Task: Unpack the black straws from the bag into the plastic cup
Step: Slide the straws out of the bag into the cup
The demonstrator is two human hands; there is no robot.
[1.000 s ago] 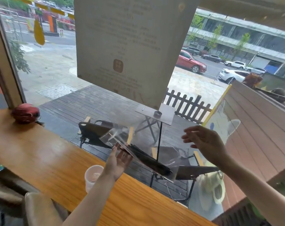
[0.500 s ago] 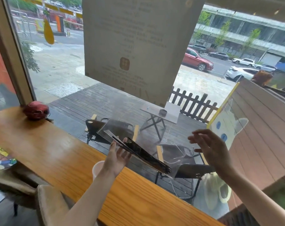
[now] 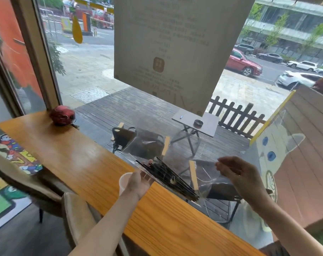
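A red helmet sits at the wooden surface's far left end; a poster hangs on the window; a beige chair stands below the surface.

Bright daylight floods in through the window beyond both hands, glare streaks the counter left of them, edges bend, everything slightly soft

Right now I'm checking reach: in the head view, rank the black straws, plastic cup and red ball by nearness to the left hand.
1. black straws, lying against the left hand.
2. plastic cup, just beside it.
3. red ball, at the counter's far left end.
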